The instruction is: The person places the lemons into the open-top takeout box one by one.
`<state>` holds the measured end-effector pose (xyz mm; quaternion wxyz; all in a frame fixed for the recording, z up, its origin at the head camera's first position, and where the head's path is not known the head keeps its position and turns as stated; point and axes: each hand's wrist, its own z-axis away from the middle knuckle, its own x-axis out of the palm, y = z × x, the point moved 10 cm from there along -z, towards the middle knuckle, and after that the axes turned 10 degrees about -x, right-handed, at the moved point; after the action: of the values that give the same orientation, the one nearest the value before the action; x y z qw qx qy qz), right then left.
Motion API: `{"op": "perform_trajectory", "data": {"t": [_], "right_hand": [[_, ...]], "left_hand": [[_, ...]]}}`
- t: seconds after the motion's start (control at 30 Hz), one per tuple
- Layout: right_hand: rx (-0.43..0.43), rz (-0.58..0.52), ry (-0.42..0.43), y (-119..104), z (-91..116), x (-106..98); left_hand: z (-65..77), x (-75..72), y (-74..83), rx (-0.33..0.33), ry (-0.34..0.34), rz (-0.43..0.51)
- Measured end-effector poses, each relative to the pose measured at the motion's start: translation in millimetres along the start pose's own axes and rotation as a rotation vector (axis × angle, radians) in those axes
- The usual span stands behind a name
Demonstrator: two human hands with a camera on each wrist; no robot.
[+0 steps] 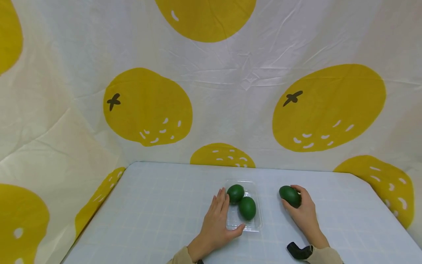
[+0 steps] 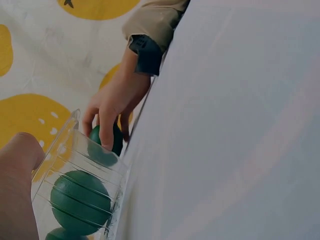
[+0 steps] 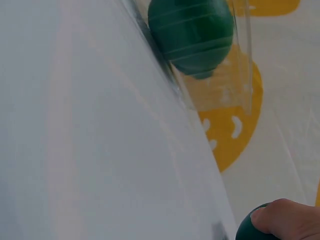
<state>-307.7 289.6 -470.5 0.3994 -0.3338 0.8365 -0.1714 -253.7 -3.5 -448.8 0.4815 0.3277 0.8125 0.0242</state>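
Note:
A clear plastic tray [image 1: 235, 223] stands on the table with two smooth, dark green egg-shaped objects inside, one farther back [image 1: 235, 193] and one nearer [image 1: 247, 208]. My left hand [image 1: 215, 223] lies along the tray's left side, fingers straight and touching its edge, the thumb spread by the near edge. To the right of the tray, my right hand [image 1: 304, 211] holds a third green egg-shaped object [image 1: 289, 196] between thumb and fingers. In the left wrist view, the tray's ribbed wall [image 2: 95, 165] partly covers the held object [image 2: 105, 145].
A pale checked cloth covers the table [image 1: 148, 212]. Behind it and on the left hangs a white curtain [image 1: 230, 110] printed with large yellow fruit. A black band piece [image 1: 298, 251] sits at my right wrist.

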Motion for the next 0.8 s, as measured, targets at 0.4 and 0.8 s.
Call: {"op": "perform_trajectory", "data": {"t": [0.4, 0.8], "right_hand": [[-0.172, -0.020, 0.189, -41, -3, 0], [-0.311, -0.123, 0.203, -106, -4, 11]], "left_hand": [[0.1, 2.9, -2.1, -0.005, -0.003, -0.002], [0.0, 1.6, -1.4, 0.010, 0.012, 0.011]]}}
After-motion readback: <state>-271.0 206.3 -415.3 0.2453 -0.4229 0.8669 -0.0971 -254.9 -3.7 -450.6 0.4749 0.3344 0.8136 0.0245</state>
